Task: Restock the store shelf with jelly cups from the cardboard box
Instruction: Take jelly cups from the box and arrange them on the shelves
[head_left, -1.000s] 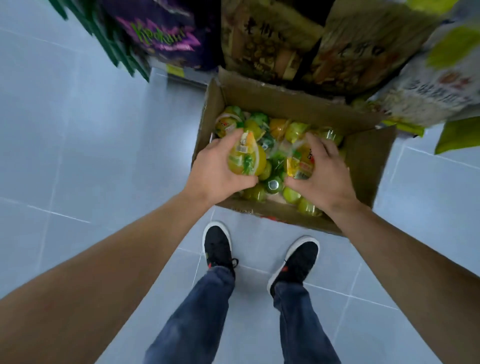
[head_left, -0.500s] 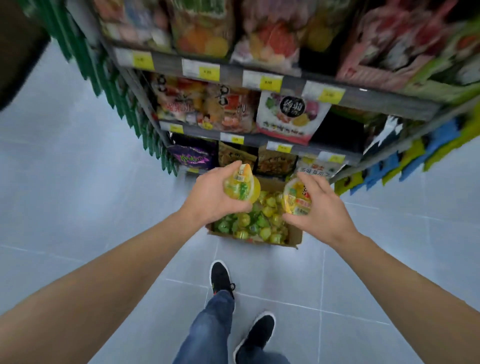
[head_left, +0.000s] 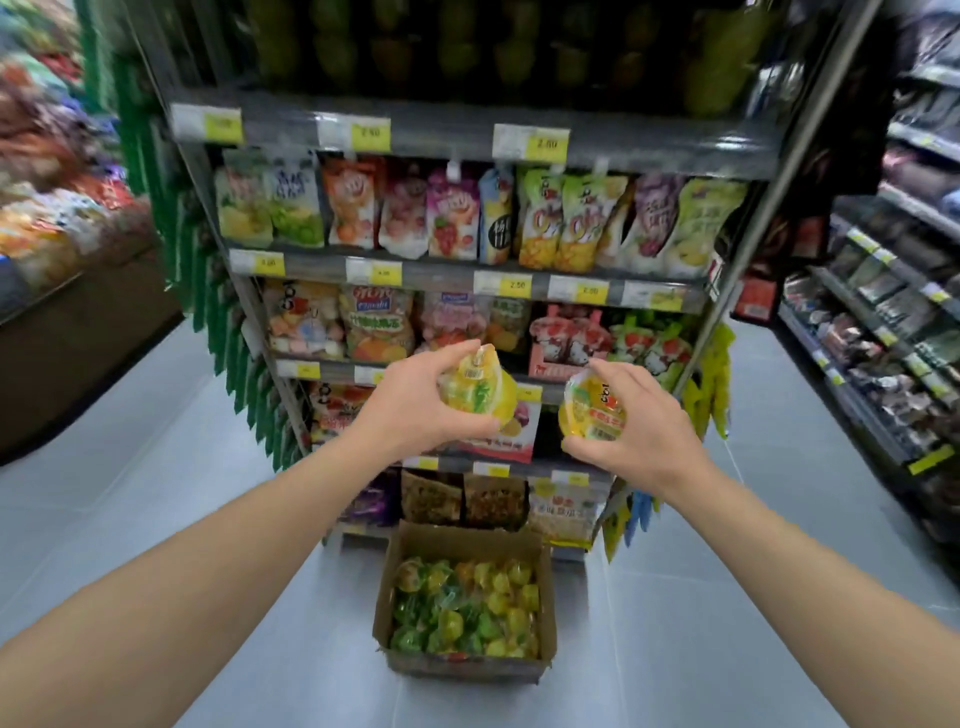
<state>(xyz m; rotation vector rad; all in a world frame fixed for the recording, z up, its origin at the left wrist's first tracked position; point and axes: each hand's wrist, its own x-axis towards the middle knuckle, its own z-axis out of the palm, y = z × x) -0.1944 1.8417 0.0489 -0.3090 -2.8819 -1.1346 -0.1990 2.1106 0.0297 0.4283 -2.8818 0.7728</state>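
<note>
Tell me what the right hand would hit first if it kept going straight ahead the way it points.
Probably the pink boxed snacks on the shelf, just beyond the right hand and its jelly cup; depth is unclear.

Grey floor tiles (head_left: 727, 597) are seen across the lower part of the view. At about 12 o'clock, colourful snack pouches (head_left: 452, 218) are hung in a row, and yellow price tags (head_left: 546, 143) are fixed along the rail edges above and below them. At 9 o'clock, a low display of mixed packets (head_left: 47, 223) is seen, blurred. At 3 o'clock, dark packaged goods (head_left: 883, 322) are lined up on a side rack. Green hanging strips (head_left: 228, 332) are shown at 10 o'clock.
</note>
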